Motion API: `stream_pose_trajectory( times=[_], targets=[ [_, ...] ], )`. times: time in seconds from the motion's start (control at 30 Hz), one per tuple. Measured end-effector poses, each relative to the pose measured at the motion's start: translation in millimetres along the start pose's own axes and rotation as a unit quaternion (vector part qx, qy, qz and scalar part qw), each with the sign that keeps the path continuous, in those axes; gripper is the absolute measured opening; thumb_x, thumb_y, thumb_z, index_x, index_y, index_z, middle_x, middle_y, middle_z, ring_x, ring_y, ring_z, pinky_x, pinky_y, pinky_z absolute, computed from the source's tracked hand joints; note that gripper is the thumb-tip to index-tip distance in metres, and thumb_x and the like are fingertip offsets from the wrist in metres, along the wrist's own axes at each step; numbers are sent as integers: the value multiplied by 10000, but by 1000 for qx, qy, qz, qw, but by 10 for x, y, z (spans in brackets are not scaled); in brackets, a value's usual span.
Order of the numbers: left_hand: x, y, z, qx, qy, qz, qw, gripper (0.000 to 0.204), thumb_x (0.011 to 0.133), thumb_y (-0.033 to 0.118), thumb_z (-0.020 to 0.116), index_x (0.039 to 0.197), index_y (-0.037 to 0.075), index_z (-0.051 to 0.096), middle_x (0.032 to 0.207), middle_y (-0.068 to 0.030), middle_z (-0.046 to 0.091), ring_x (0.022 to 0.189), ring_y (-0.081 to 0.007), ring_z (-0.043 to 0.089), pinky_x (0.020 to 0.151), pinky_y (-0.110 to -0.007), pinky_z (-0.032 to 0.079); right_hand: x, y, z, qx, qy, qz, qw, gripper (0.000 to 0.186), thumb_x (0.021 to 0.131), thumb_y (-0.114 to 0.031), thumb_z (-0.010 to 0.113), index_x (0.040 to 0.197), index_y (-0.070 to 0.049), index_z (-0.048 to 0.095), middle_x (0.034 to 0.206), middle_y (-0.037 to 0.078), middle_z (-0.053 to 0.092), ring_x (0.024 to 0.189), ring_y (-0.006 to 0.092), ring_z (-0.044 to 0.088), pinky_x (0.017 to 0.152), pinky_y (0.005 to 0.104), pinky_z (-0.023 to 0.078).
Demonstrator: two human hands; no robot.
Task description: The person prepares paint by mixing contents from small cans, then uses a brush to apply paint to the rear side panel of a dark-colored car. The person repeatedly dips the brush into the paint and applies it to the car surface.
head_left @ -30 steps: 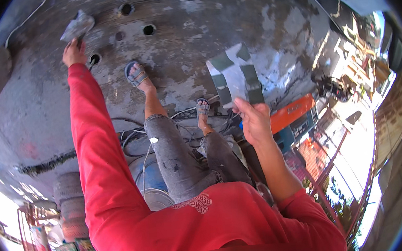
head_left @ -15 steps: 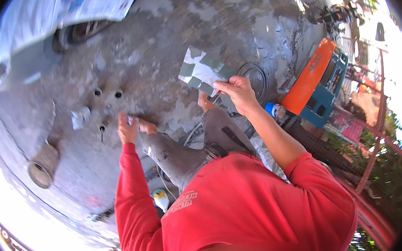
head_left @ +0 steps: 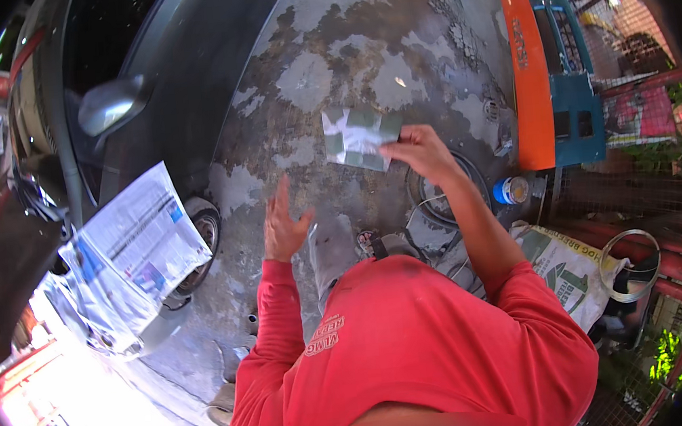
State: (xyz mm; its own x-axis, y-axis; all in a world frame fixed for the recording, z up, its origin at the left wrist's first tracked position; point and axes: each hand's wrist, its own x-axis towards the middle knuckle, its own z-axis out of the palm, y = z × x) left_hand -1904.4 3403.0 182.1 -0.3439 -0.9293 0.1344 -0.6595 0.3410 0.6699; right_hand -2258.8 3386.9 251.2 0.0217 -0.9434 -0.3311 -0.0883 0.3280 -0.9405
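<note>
My right hand [head_left: 423, 154] pinches the right edge of a flat, stiff-looking sheet [head_left: 357, 138] patched in white and grey-green. The sheet is up in front of me, above the wet, stained floor. What its other side looks like is hidden. My left hand [head_left: 284, 224] is apart from it, lower and to the left, with its fingers stretched and thumb out. I see nothing in that hand.
At left stands a dark car [head_left: 183, 73], with newspaper [head_left: 140, 235] covering part of it near a wheel. On the right are an orange-and-teal panel [head_left: 534, 74], a blue can [head_left: 511, 191], a coiled hose [head_left: 480, 178] and a printed sack [head_left: 565, 270].
My view has swung, and the dark car now fills the left side. My legs look more upright. My left hand has come up with its fingers spread; my right still grips the sheet.
</note>
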Motion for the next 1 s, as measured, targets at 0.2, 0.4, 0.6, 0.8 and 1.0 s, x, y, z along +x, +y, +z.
stream_pose_trajectory(
  times=[0.2, 0.4, 0.6, 0.8, 1.0],
  targets=[
    [2028, 552, -335, -21, -16, 105, 994, 1077, 787, 436, 879, 1613, 31, 319, 1612, -197, 422, 1473, -409, 411, 1184, -469, 387, 930, -401, -755, 216, 26, -47, 975, 181, 915, -173, 780, 993, -10, 764, 865, 42, 750, 778, 104, 661, 732, 275, 481],
    [4065, 857, -349, 11, -98, 279, 955, 1157, 717, 382, 928, 1624, 30, 302, 1642, -160, 393, 1528, -387, 340, 1218, -461, 338, 1913, -631, -1503, 101, 64, -9, 993, 212, 906, -183, 786, 997, 7, 763, 859, 44, 745, 801, 116, 666, 739, 284, 486],
    [5680, 1401, -144, 58, -201, 415, 886, 1243, 642, 375, 943, 1643, 68, 274, 1654, -159, 361, 1543, -395, 307, 1248, -519, 288, 2604, -1346, -2005, 115, 72, -43, 990, 206, 902, -168, 769, 988, 20, 766, 864, 42, 747, 779, 110, 648, 719, 275, 468],
    [6740, 1350, -29, 108, -215, 431, 870, 1204, 653, 341, 944, 1636, 94, 294, 1614, -126, 417, 1487, -339, 421, 1224, -573, 313, 3622, -1707, -2447, 91, 37, -47, 994, 197, 919, -131, 775, 1032, 31, 757, 922, 38, 748, 827, 120, 686, 769, 301, 539],
    [7870, 1191, 233, 118, -191, 416, 881, 1157, 674, 348, 930, 1621, 82, 323, 1595, -109, 438, 1475, -312, 430, 1229, -559, 319, 4789, -1903, -2969, 133, 4, -61, 989, 181, 919, -111, 766, 1016, 42, 752, 893, 40, 746, 799, 121, 680, 756, 298, 538]
  ],
)
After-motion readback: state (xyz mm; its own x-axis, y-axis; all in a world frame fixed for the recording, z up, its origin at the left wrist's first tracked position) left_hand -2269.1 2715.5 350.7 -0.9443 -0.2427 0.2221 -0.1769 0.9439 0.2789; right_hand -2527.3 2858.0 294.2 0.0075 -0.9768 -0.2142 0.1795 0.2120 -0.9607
